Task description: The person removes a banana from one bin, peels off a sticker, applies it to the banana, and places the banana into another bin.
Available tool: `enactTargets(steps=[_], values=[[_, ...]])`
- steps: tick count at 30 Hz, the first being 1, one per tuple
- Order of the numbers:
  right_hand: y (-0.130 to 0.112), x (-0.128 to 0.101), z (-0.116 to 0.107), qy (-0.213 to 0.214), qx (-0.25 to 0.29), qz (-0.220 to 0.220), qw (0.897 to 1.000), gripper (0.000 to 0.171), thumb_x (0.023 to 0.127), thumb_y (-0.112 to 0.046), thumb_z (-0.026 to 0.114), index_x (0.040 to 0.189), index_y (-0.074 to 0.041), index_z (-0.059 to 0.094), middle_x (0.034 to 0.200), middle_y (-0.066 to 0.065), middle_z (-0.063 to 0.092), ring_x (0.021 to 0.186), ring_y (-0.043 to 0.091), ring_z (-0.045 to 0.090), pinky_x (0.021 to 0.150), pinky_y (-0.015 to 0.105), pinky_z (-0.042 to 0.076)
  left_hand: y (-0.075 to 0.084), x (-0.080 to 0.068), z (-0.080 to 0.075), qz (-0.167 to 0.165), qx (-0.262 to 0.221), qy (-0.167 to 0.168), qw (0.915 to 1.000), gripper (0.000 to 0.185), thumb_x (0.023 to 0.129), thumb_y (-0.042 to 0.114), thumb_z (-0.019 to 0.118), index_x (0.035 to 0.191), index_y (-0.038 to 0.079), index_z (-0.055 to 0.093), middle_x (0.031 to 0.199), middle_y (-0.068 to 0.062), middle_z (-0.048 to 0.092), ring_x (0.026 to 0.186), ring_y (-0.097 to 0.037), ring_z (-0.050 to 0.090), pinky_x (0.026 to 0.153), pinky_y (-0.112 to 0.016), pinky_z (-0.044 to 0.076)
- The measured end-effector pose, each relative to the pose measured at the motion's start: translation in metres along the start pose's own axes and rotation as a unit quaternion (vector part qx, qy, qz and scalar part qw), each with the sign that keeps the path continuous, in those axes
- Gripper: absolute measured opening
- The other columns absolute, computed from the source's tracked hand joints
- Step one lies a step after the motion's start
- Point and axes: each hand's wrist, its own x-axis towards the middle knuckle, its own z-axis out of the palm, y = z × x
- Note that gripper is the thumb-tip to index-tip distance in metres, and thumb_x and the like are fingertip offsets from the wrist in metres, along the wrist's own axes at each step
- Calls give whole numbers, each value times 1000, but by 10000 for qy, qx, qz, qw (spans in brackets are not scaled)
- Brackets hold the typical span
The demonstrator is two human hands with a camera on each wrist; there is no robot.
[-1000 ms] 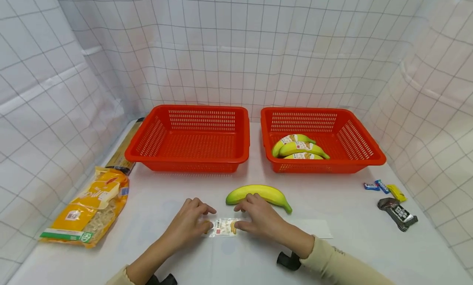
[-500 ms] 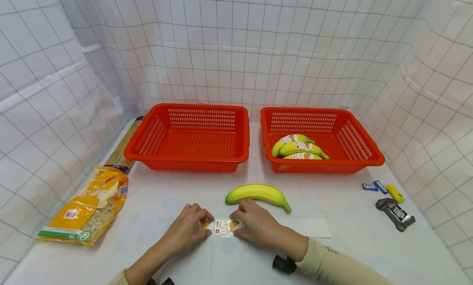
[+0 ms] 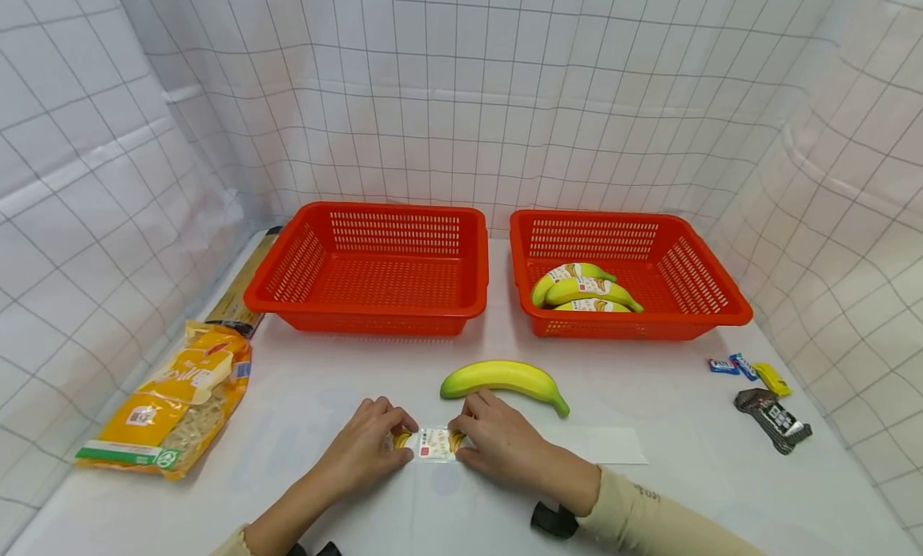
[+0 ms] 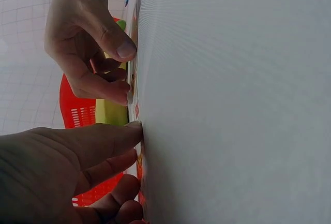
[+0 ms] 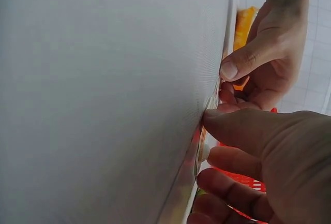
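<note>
A strip of banana-printed stickers (image 3: pixel 436 444) lies flat on the table, its blank white part (image 3: pixel 609 445) running out to the right beneath the right hand. My left hand (image 3: pixel 366 445) holds its left end, thumb at the near edge and fingertips at the far edge. A short way along, my right hand (image 3: pixel 497 437) pinches the strip between thumb and fingers. Just behind the right hand lies a yellow-green banana (image 3: pixel 505 376) with no sticker showing. In the left wrist view, the thumb and fingertips of the left hand (image 4: pixel 88 167) touch the strip at table level.
Two red plastic baskets stand at the back; the left basket (image 3: pixel 389 312) shows a bare floor, and the right basket (image 3: pixel 678 324) holds stickered bananas (image 3: pixel 591 288). An orange food bag (image 3: pixel 173 400) lies at left. Small wrapped snacks (image 3: pixel 746 366) and a dark packet (image 3: pixel 773 418) lie at right.
My right hand has drawn slightly toward me and left, and its fingers have closed in on the strip. My left fingers have also come down onto it. The last half second shows almost no motion.
</note>
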Motion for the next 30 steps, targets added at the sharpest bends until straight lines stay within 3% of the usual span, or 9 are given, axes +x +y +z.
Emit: enactTargets(steps=[6,12,20,24,27,30], values=[[0,6,3,-17,724,287,9970,18,81,-23,73,97,-19,66,90,-8,53,90,8,44,79,21,42,-1,-1,-1,84,13,49,10000,25,66,13,80,87,20,67,78,8,46,80,-9,37,67,-22,33],[6,13,8,108,1719,655,9829,12,83,-8,65,93,-14,66,79,-7,55,80,6,45,72,19,39,-2,-1,0,106,-32,42,9999,25,67,13,80,87,20,67,79,8,47,81,-9,37,68,-22,34],[21,-3,6,213,2646,659,9619,16,87,-8,61,94,-15,73,77,-9,57,74,4,46,67,18,39,3,0,-1,-133,7,-90,9999,23,68,13,80,86,21,68,79,8,47,81,-9,38,68,-23,35],[27,-14,-2,377,2545,894,9622,8,86,-13,66,84,-19,71,76,-10,50,77,6,43,67,19,36,8,0,-3,-136,-92,188,9997,17,73,14,77,86,21,69,77,11,49,79,-7,40,67,-21,36],[31,-18,-11,542,2141,1002,9701,9,83,-20,71,75,-23,67,79,-9,46,84,7,39,70,21,34,18,6,-5,68,-471,372,9982,9,79,22,73,88,20,71,77,14,51,77,-7,44,67,-20,38],[34,-20,-21,615,1791,894,9778,14,81,-23,73,70,-25,65,81,-4,47,86,8,37,73,23,33,34,17,-6,373,-786,201,9960,20,80,35,72,92,19,71,77,14,51,78,-9,47,67,-20,39]])
